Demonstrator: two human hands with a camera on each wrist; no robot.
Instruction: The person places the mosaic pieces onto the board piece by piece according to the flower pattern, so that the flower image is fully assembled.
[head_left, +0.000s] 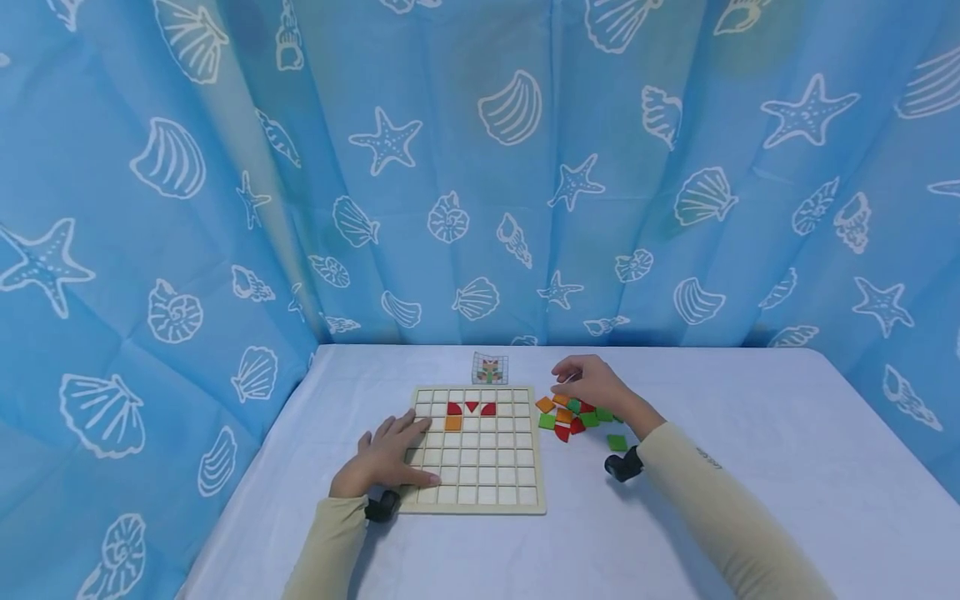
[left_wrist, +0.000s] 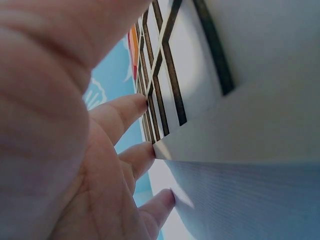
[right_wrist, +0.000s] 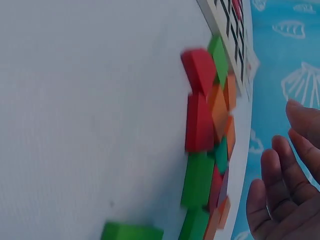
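My left hand (head_left: 385,454) rests spread on the left side of a pale gridded board (head_left: 487,457). In the left wrist view its fingertips (left_wrist: 140,100) touch the rim and grid. Near the board's top sit two red curved pieces (head_left: 488,409) with a red triangle (head_left: 472,406) between them, and an orange square (head_left: 453,423) below the left one. Over a pile of coloured wooden pieces (head_left: 564,415), right of the board, hovers my right hand (head_left: 592,383). The right wrist view shows its fingers loosely bent, nothing between them, above red pieces (right_wrist: 199,122) and green blocks (right_wrist: 196,180).
Behind the board lies a small card (head_left: 490,369) with a coloured grid pattern. One green square (head_left: 617,442) lies apart from the pile, nearer the front. A white cloth covers the table (head_left: 720,400), and a blue shell-print curtain (head_left: 450,167) hangs behind it.
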